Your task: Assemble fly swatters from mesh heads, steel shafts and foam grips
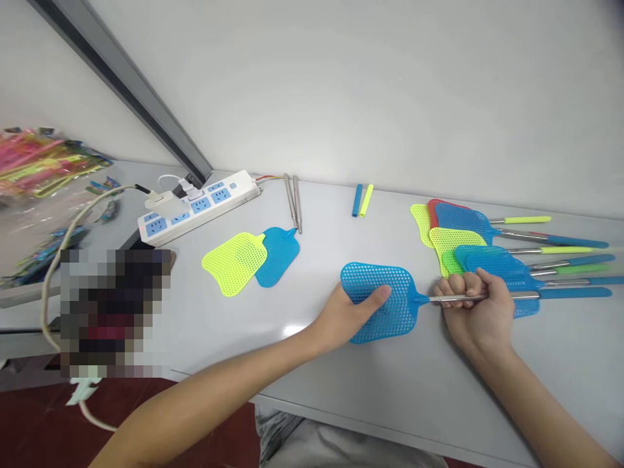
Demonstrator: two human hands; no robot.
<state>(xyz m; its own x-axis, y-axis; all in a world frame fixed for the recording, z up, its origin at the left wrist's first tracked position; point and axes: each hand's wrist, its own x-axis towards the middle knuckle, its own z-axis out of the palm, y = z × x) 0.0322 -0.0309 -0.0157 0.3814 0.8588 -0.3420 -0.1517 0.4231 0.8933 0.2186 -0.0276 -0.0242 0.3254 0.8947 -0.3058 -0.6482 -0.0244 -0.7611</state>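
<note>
A blue fly swatter (397,292) with a metal rod and a blue grip lies across both my hands above the table. My left hand (344,315) pinches its perforated head, thumb on top and the other fingers hidden beneath. Around the metal rod my right hand (480,305) is closed, fingers wrapped. Just beyond the right hand lies a pile of fly swatters (458,244) in yellow, red, blue and green, with their handles pointing right. To the left, a loose yellow swatter head (229,263) partly overlaps a blue swatter head (280,260).
Two metal rods (294,201) lie behind the loose heads. A blue grip tube (357,200) and a yellow grip tube (366,200) rest near the wall. A white power strip (199,207) with plugs and a cable stands at left, near bagged colourful items (43,162).
</note>
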